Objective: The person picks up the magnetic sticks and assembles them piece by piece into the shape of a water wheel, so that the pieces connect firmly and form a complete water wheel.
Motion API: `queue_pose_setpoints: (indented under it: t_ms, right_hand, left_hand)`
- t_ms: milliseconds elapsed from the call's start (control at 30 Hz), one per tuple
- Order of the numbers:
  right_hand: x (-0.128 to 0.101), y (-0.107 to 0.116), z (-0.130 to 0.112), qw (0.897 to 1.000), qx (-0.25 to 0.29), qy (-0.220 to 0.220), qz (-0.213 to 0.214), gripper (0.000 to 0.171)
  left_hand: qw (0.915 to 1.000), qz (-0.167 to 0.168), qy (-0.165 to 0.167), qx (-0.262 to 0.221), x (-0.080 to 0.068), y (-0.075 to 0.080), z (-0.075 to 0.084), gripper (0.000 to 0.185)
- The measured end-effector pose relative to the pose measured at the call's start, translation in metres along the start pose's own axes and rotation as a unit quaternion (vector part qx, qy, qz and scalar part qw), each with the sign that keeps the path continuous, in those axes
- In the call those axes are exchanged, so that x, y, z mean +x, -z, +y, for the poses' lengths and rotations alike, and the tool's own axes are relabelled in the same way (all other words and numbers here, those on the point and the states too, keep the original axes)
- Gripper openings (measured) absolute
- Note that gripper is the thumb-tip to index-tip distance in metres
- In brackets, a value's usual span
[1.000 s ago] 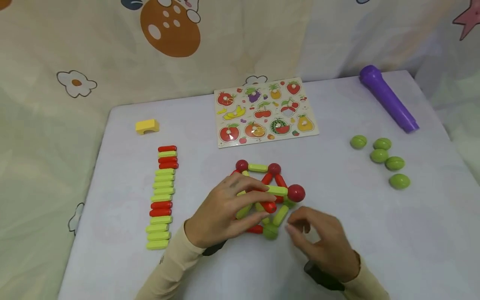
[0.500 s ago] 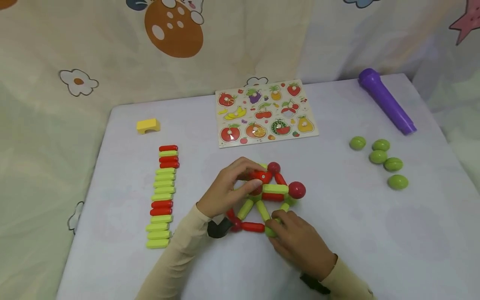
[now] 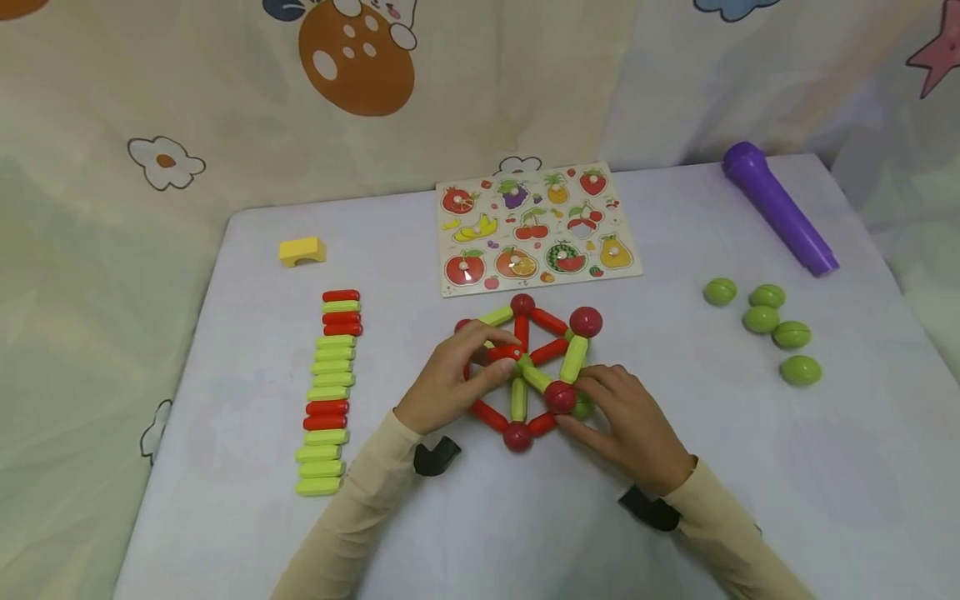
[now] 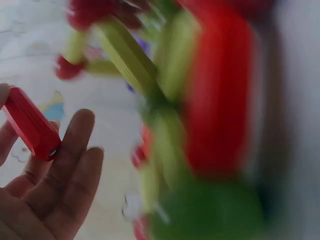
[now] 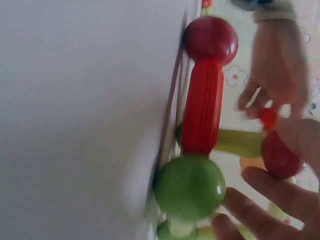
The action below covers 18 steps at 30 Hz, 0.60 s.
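Observation:
A magnetic stick-and-ball structure lies in front of me: a ring of red rods (image 3: 489,415) and yellow-green rods (image 3: 518,400) joined by red and green balls. Over its right side, a raised yellow-green rod (image 3: 573,360) joins a far red ball (image 3: 586,322) to a near red ball (image 3: 560,397). My left hand (image 3: 452,379) pinches a loose red rod (image 4: 32,124) above the structure's left part. At the right, my right hand (image 3: 630,427) holds the near red ball (image 5: 281,156) between thumb and fingers, close to a lower green ball (image 5: 190,187). My hands hide parts of the ring.
A column of red and yellow-green rods (image 3: 327,392) lies at the left, below a yellow arch block (image 3: 302,251). Behind the structure is a fruit puzzle board (image 3: 536,229). Several green balls (image 3: 761,319) and a purple microphone-shaped toy (image 3: 780,208) lie at the right.
The structure has turned counterclockwise on the table. My right hand came in from the right, touched a green ball at the front, and is now farther right and away. The left still holds the red rod.

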State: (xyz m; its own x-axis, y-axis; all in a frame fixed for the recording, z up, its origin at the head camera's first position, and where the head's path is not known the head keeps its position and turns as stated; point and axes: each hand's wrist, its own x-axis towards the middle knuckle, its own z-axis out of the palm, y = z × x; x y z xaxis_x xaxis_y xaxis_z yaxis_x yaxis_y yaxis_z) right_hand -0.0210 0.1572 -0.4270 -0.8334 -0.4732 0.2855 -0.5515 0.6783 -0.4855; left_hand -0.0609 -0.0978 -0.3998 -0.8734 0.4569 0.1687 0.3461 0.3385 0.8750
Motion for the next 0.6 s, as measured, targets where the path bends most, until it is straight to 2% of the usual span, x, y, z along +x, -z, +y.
queue_pose_setpoints:
  t_ms: [100,200,433,600]
  right_hand:
    - [0.006,-0.003,-0.004,0.999,0.033,-0.016,0.015,0.042]
    - [0.015,-0.005,-0.008,0.998,0.055,-0.033,0.023,0.041]
    - [0.037,-0.007,-0.011,0.99,0.128,-0.049,0.033,0.037]
    - [0.045,-0.01,-0.011,0.986,0.161,-0.045,0.023,0.037]
  left_hand:
    - [0.9973,0.007,0.017,0.071,-0.003,0.001,-0.009,0.026]
    - [0.9938,0.003,0.038,0.104,-0.009,0.002,-0.015,0.025]
    - [0.9941,0.009,0.05,0.096,-0.019,-0.002,-0.017,0.023]
    - [0.996,0.015,0.037,0.08,-0.032,-0.014,-0.013,0.024]
